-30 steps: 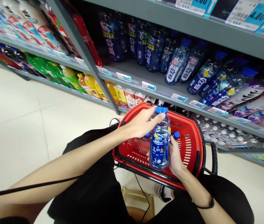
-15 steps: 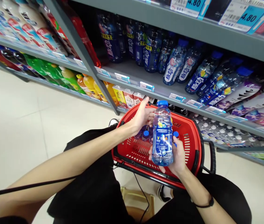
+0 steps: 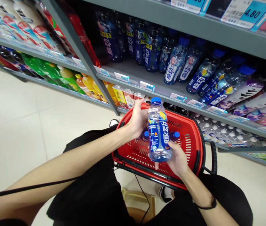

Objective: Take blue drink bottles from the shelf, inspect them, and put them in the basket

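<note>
A clear blue drink bottle [image 3: 157, 131] with a blue cap and blue label is held tilted over the red shopping basket [image 3: 133, 153]. My right hand [image 3: 178, 158] grips its lower part, thumb on the front and fingers underneath. Beside the bottle's upper left side is my left hand [image 3: 137, 121], its thumb spread upward and its fingertips at or behind the bottle's edge. Whether they press on it is hard to see. In the basket lie more bottles, one blue cap [image 3: 175, 135] at the right, another [image 3: 145, 135] at the left, partly hidden.
Ahead, the grey shelf [image 3: 133, 73] carries several similar blue bottles [image 3: 200, 77] and price tags. White bottles [image 3: 228, 131] fill the lower shelf at right. The basket's black handle [image 3: 214, 157] sticks out right. A stool [image 3: 139, 201] shows between my legs.
The bottle has been turned so that its large white lettering shows, and it has shifted slightly left. My left hand has moved a little left and down, its fingers now partly hidden by the bottle.
</note>
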`<state>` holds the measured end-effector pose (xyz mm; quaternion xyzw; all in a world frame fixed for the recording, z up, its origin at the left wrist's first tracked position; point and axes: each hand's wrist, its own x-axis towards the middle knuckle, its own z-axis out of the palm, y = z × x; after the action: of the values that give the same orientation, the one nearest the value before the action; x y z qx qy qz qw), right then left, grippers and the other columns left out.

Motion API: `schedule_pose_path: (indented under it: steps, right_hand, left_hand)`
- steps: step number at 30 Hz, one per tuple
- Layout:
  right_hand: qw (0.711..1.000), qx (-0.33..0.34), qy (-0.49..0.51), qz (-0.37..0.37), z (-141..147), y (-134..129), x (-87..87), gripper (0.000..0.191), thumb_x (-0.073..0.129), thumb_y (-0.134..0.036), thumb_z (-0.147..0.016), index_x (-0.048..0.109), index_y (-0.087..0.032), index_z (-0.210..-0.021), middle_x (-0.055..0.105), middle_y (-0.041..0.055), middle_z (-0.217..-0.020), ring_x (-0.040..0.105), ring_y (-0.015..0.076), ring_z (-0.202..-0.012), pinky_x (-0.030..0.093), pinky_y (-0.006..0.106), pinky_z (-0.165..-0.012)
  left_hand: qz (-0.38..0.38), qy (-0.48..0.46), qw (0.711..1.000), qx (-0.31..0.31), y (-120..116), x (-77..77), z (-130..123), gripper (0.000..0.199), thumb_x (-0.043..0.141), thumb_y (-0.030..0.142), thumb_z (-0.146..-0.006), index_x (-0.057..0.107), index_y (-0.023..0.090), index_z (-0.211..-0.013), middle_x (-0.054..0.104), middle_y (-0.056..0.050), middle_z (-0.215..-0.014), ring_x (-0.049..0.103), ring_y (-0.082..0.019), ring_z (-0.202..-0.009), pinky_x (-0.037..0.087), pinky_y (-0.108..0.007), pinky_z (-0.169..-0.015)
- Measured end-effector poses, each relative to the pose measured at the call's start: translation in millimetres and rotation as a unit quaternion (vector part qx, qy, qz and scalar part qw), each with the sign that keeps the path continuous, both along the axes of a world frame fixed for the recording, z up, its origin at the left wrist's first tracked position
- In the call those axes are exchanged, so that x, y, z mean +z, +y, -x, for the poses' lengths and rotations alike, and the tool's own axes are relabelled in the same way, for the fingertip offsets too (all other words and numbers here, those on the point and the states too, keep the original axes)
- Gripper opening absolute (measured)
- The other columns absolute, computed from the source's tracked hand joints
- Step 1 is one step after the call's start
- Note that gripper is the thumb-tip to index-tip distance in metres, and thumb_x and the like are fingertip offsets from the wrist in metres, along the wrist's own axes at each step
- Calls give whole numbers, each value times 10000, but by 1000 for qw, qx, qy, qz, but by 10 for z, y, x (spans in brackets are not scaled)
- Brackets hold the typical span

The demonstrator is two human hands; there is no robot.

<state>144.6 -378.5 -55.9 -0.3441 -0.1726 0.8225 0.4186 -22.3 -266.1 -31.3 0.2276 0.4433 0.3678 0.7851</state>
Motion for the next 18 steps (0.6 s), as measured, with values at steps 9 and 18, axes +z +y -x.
schedule_pose_path:
  steps: [9, 18]
  right_hand:
    - [997, -50, 60, -9, 26, 12, 23, 413, 647, -534, -911, 741, -180, -1100, 792, 85, -944, 752, 307, -892, 662, 526, -794]
    - [999, -15, 4, -36, -11, 8, 34, 617, 723, -491, -898, 555, -256, -1444, 756, 126, -1222, 771, 284, -888, 593, 344, -599]
  left_hand:
    - [-3, -25, 999, 32, -4, 165, -31, 674, 577, 800, -769, 704, 207, -1062, 753, -86, -839, 698, -313, -857, 547, -432, -791]
    - [-13, -28, 996, 78, 6, 164, 8, 662, 629, 820, -737, 676, 202, -967, 722, -99, -853, 707, -292, -854, 569, -400, -751]
